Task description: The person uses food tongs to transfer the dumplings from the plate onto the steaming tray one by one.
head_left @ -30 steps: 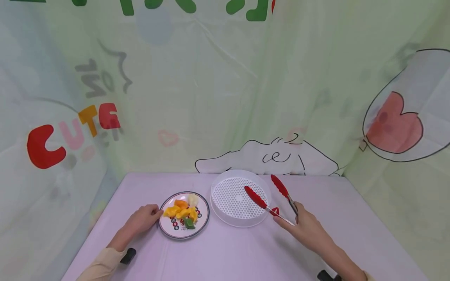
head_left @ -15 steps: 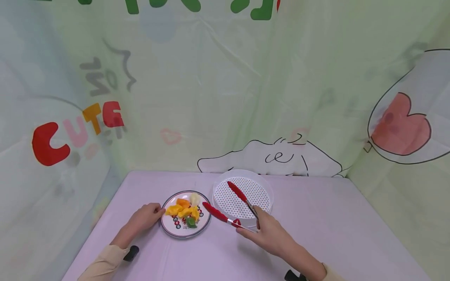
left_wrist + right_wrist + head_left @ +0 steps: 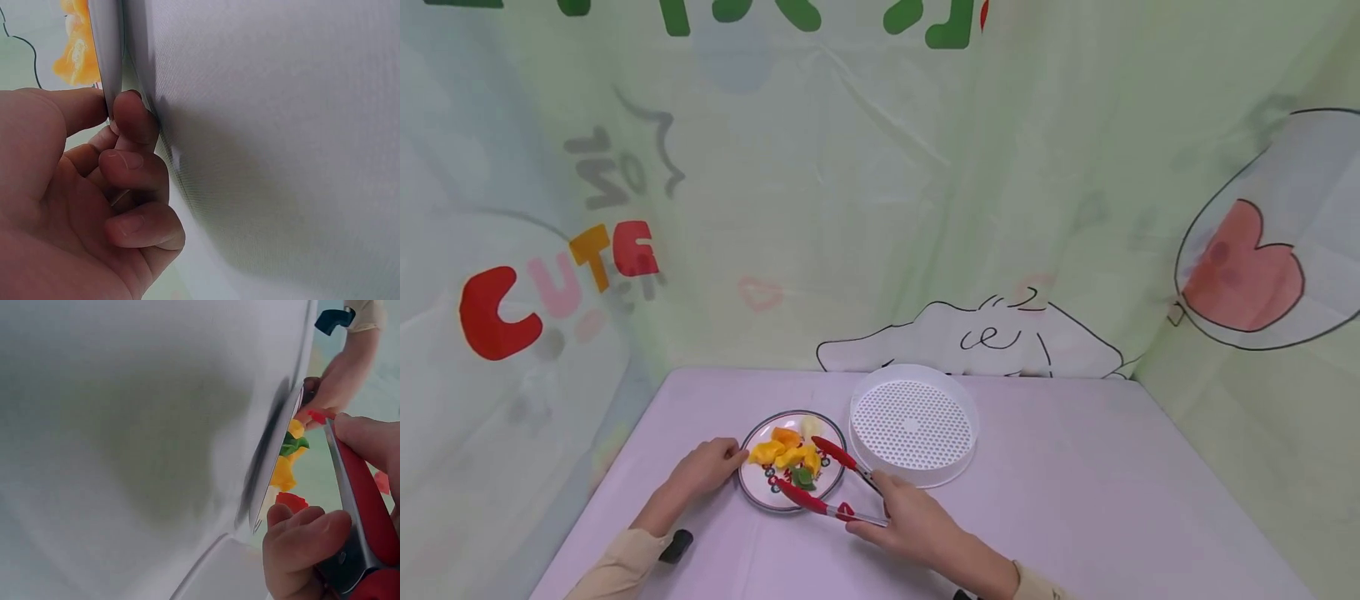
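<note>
My left hand (image 3: pixel 703 467) pinches the left rim of a round plate (image 3: pixel 758 485); in the left wrist view the thumb and forefinger grip the plate's edge (image 3: pixel 107 56). On the plate lie several yellow and orange dumpling-like pieces (image 3: pixel 767 452), a pale piece (image 3: pixel 810 427) and a green piece (image 3: pixel 802 477). My right hand (image 3: pixel 917 521) grips red-tipped metal tongs (image 3: pixel 801 497). The tongs' arms are spread apart, their tips over the plate's right half, near the green and yellow pieces. Nothing is clamped between them. In the right wrist view, fingers partly hide the tongs (image 3: pixel 369 500).
A white round perforated tray (image 3: pixel 913 425) with a raised wall stands just right of the plate, near the table's back. A pale lilac cloth (image 3: pixel 1075 467) covers the table. Printed curtains (image 3: pixel 880 208) hang behind and at both sides.
My right hand has carried the spread tongs leftward, from over the perforated tray to over the plate. The left hand keeps its hold on the plate's rim; the food pieces have not moved.
</note>
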Motion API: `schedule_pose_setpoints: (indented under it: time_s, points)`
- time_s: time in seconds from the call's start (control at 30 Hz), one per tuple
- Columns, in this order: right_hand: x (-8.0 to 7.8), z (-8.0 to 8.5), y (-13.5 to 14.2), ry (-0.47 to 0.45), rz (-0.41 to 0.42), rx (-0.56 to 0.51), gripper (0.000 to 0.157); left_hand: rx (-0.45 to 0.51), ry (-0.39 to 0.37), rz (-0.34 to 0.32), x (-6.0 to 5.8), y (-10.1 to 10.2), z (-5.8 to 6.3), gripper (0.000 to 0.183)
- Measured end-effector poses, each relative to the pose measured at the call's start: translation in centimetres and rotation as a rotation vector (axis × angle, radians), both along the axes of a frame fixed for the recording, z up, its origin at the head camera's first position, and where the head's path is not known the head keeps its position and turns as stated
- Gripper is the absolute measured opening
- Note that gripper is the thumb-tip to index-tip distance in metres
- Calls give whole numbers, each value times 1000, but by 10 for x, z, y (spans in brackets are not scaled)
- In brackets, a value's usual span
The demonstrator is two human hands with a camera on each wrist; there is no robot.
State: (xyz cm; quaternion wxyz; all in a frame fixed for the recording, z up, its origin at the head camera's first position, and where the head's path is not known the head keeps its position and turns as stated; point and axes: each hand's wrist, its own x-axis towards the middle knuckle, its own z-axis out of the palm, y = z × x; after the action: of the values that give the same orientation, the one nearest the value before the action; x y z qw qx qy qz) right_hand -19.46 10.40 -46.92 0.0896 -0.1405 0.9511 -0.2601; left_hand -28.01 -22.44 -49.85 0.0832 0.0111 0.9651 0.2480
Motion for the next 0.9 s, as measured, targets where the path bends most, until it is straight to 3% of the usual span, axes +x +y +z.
schedule_pose_setpoints:
  time_s: [0.13, 0.4, 0.9]
  points:
    - [-2, -5, -6, 42, 16, 55, 71, 5, -5, 6, 2, -1, -3, 21]
    - [-2, -4, -9, 120, 48, 63, 53, 15, -8, 13, 2, -1, -6, 20]
    - [-7, -2, -7, 102, 33, 31, 52, 31, -11, 4, -4, -5, -7, 19]
